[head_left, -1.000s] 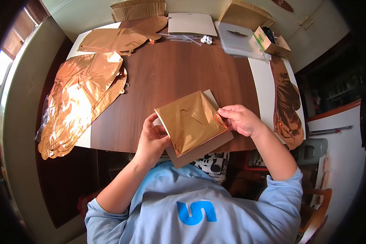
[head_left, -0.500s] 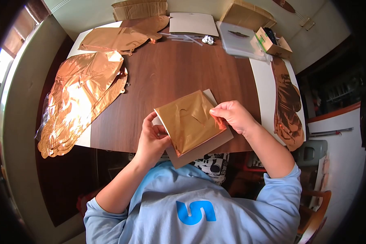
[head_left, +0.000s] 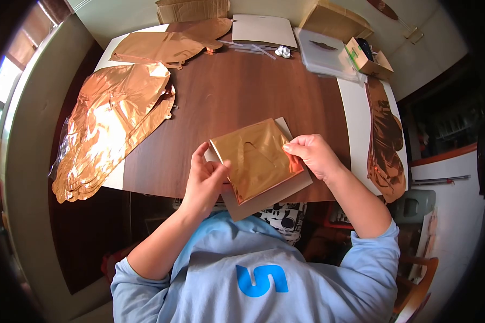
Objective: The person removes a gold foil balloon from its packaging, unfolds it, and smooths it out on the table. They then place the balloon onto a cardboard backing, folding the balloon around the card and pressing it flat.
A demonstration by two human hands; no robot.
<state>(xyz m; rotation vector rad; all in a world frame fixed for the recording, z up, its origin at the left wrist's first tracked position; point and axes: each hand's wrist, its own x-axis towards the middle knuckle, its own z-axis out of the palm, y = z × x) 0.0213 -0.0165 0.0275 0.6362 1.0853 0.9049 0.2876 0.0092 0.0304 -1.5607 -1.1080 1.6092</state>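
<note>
A folded gold foil balloon (head_left: 256,169), a flat, nearly square packet, lies over a piece of grey cardboard (head_left: 277,199) at the table's front edge. The cardboard sticks out past the foil along the bottom and right. My right hand (head_left: 315,153) pinches the packet's right edge between thumb and fingers, where an orange-tinted fold shows. At the left edge, my left hand (head_left: 203,180) has its index finger raised and its thumb apart from it, the thumb tip by the foil's edge. Its other fingers are curled and partly hidden.
A pile of shiny foil balloons (head_left: 110,129) covers the table's left side, with more foil balloons (head_left: 161,46) behind. Another long foil balloon (head_left: 385,140) lies at right. Towards the back are plastic straws (head_left: 250,48), white pieces (head_left: 283,51), a clear bag (head_left: 323,54) and a small box (head_left: 369,62).
My left hand has loosened from the packet's left edge, its thumb and index finger spreading. My right hand keeps its pinch. The whole view has shifted slightly.
</note>
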